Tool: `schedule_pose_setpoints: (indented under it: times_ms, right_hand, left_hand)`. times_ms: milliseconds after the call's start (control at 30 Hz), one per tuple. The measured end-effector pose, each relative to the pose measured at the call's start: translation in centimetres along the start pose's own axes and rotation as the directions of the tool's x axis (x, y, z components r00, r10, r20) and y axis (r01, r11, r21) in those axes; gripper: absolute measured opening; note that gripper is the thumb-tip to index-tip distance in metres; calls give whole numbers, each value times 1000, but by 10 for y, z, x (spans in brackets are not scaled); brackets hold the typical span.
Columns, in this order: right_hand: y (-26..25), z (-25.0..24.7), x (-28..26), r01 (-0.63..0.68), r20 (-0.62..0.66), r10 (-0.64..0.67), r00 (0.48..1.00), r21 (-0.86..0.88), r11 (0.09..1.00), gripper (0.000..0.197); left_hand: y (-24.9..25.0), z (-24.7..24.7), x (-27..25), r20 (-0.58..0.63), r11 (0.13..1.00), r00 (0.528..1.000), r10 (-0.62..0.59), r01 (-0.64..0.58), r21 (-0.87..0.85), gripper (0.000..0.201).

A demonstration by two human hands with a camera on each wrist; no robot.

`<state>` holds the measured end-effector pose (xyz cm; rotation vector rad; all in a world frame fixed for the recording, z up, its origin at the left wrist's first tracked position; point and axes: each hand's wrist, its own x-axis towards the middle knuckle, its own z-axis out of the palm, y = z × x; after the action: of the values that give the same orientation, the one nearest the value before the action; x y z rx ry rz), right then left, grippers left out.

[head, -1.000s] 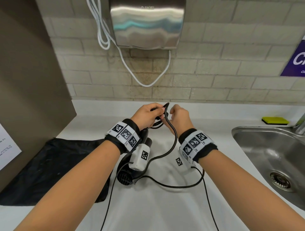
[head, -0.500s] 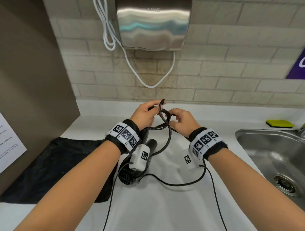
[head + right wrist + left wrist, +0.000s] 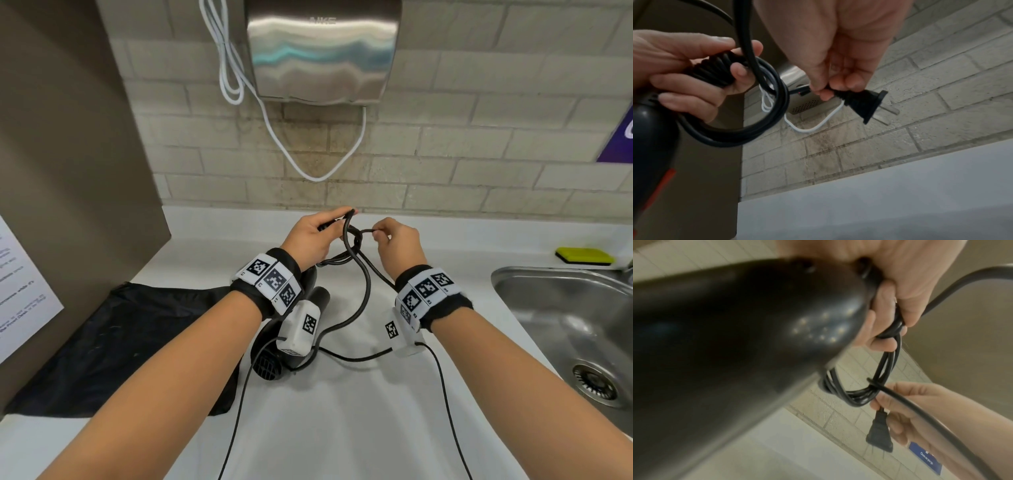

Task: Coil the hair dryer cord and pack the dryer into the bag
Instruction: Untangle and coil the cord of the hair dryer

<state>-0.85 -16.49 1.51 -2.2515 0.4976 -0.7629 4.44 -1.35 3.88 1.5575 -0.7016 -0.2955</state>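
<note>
The black hair dryer hangs below my left wrist, grille end toward me; its body fills the left wrist view. My left hand grips several coiled loops of the black cord against the dryer's handle end. My right hand pinches the cord just behind the black plug, whose prongs point away. A loose strand runs from the coil down to the dryer. The black bag lies flat on the white counter to the left.
A steel sink sits at the right, a yellow sponge behind it. A metal hand dryer with a white cable hangs on the brick wall. A brown partition stands at the left. Thin black wires trail from my wrist cameras.
My right hand has drawn the plug end rightward, away from the left hand, tightening the strand around the coil. The left hand keeps its grip on the loops.
</note>
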Motion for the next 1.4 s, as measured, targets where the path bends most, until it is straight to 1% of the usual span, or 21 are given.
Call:
schedule_pose_setpoints:
  times_ms: [133,233,333,467,533,600,667,733,800,833,900,967,1000,1033,1100,1200,1267,1300,1333,1367,1400]
  right_hand:
    - [-22,-4,1,117,-124,-102,987,120,986,14]
    - [-31,-4,2,149,-151,-116,982,237,960,10]
    - [-33,-1,1,200,-199,-144,969,298,933,11]
    - [-29,2,-1,181,-223,-104,969,358,916,15]
    - [-25,1,-3,171,-218,-100,971,336,926,13]
    - [-21,-2,-3,170,-216,-111,970,280,945,10]
    - [-11,-6,-4,144,-205,-104,973,192,971,9]
    - [7,-9,-3,37,-139,-24,990,89,995,11]
    - [32,-13,0,-138,-65,136,989,-22,990,13]
    - [47,-17,2,-226,-45,223,974,-97,969,15]
    - [74,-28,-1,-356,8,379,925,-325,876,22]
    - [95,-35,-8,-371,90,485,870,-527,764,28]
    - [102,-35,-13,-351,137,513,848,-580,735,28]
    - [106,-33,-17,-327,183,521,834,-596,733,28]
    - [107,-23,-24,-276,274,511,815,-592,757,26]
    - [102,-1,-31,-200,427,504,751,-580,790,26]
    - [94,11,-31,-211,470,464,751,-496,842,31]
    - [87,15,-29,-196,473,405,782,-430,881,37]
    - [78,18,-27,-146,458,311,833,-359,922,43]
    - [66,20,-24,-81,432,199,880,-276,958,50]
    - [53,20,-22,-10,399,83,913,-181,983,54]
  left_hand:
    - [13,8,-11,20,998,999,36,-37,45,33]
    - [13,9,-12,16,997,998,68,-69,32,33]
    - [4,9,-7,6,995,996,84,-84,52,30]
    - [4,13,-8,1,996,998,70,-70,53,29]
    - [8,13,-8,7,998,999,49,-49,39,30]
    - [8,9,-6,3,999,999,39,-39,31,28]
    - [2,5,-3,-29,998,998,61,-61,23,21]
    - [-2,1,-1,-38,998,997,61,-61,-7,21]
    - [-2,-2,-1,-55,999,997,48,-49,-23,23]
    - [-3,-5,0,-77,998,996,51,-53,-33,24]
    - [-4,-15,3,-147,995,987,62,-73,-70,25]
    - [-5,-25,6,-179,992,982,58,-76,-98,22]
    - [-5,-29,6,-177,991,983,53,-74,-115,19]
    - [-5,-32,7,-168,988,985,49,-72,-134,16]
    - [-6,-33,8,-162,991,987,23,-43,-125,15]
    - [-8,-29,9,-148,994,989,2,-18,-103,16]
    - [-7,-26,9,-118,995,993,6,-18,-102,17]
    - [-7,-24,8,-103,995,995,8,-19,-99,17]
    - [-7,-23,8,-88,995,996,9,-17,-94,17]
    - [-7,-21,8,-72,995,997,6,-13,-94,17]
    - [-7,-18,7,-55,996,998,6,-11,-88,17]
